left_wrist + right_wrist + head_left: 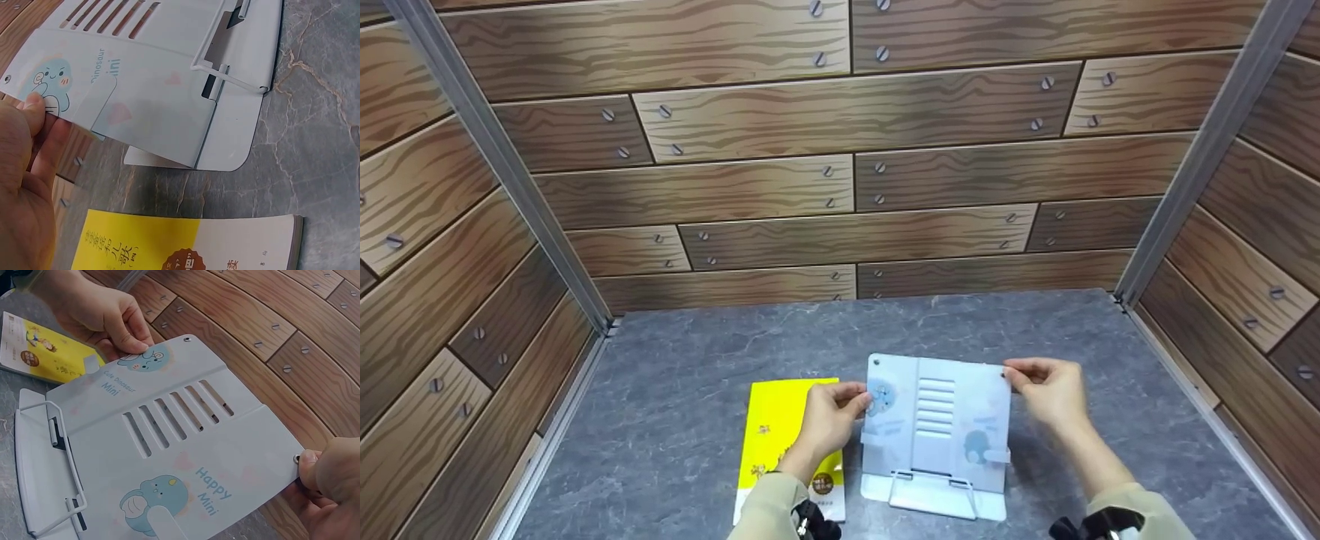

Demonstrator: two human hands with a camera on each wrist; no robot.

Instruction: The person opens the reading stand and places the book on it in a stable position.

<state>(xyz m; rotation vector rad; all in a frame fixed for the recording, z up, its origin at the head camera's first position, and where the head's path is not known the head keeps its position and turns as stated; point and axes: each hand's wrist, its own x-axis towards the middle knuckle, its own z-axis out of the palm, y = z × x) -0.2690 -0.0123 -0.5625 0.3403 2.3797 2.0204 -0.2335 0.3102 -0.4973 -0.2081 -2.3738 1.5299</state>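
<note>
A pale blue-white metal book stand (936,420) with dinosaur pictures and several slots stands tilted on the table, its plate raised from the base. My left hand (829,416) pinches the plate's left edge between thumb and fingers, beside a dinosaur print (50,79). At the upper right corner, my right hand (1054,390) pinches the plate near a small rivet. The wire page holder (64,467) lies across the stand's lower lip. A yellow and white book (772,420) lies flat to the left, partly hidden under my left hand and forearm.
The grey marble-patterned tabletop (682,405) carries both things. Wood-patterned walls (780,187) enclose the back and sides, with metal corner posts (1192,150) at the back left and right.
</note>
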